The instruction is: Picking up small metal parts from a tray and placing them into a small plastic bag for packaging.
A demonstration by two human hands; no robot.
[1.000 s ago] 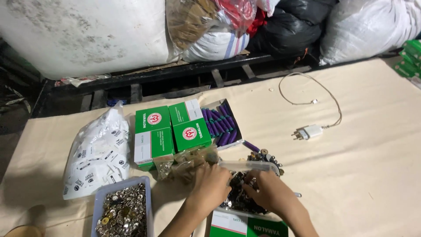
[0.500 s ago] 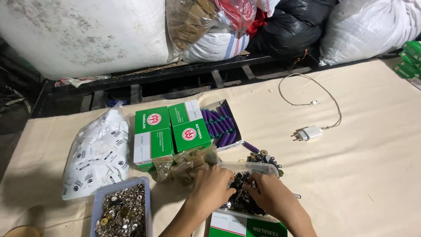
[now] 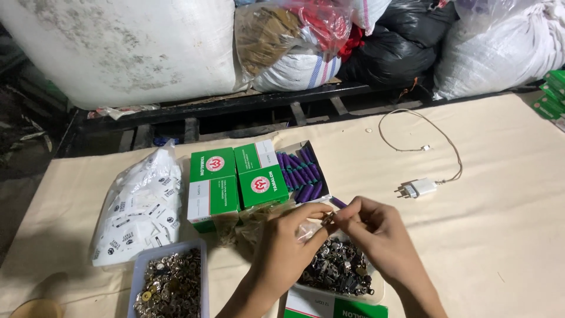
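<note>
Head view, only one camera. Left hand [image 3: 288,241] and right hand [image 3: 376,232] meet fingertip to fingertip above the clear tray [image 3: 376,290] of dark metal fittings [image 3: 335,271]. Between the two grips sits a small metal piece [image 3: 327,219], partly wrapped in a scrap of clear plastic; too small to tell what kind of part it is. Left grip: thumb and forefinger pinched on that piece. Right grip: fingers curled, tips pressed on the same piece from the other side. So both are clamped on it, and it hangs in the air just over the tray, not touching the pile.

My read: holding it low over the tray means anything dropped lands back in the pile, and two-handed pinching suits a part this small.

Around the grips:
- Just beyond the fingertips: an open box of purple tubes [image 3: 301,172], one loose purple tube [image 3: 338,202] right behind the right grip.
- Beyond and left of the left grip: two shut green boxes [image 3: 213,187], side by side.
- Further left: a bag of white tags [image 3: 141,212], and below it a blue-rimmed tray [image 3: 136,277] of lighter metal bits.
- Below the hands: another green box [image 3: 335,309], cut by the frame edge.
- Well off to the right on the bench [image 3: 500,235]: a white charger with cable [image 3: 419,187].
</note>
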